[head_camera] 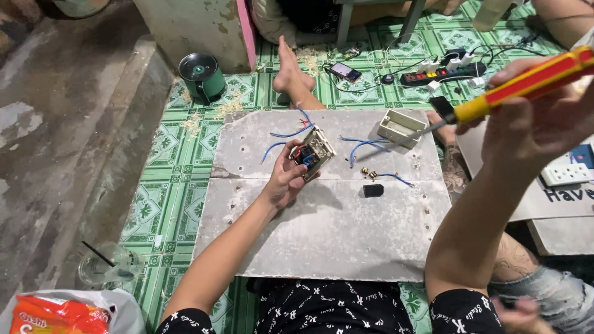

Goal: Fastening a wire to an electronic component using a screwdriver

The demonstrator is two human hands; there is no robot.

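Over the grey board [328,229] laid on the green patterned floor, the left hand [286,179] is curled around a white switch plate [314,153], fingers pinching its edges, back side up with blue and red wires showing. At about two o'clock from it, the right hand [539,120] is raised, closed tight on a yellow and red screwdriver [526,83] whose tip points down toward a white wall box [401,127]. Loose blue wires [362,143] lie between them. A small black part [373,190] rests at four o'clock from the plate. Someone's bare foot [291,71] sits at twelve o'clock.
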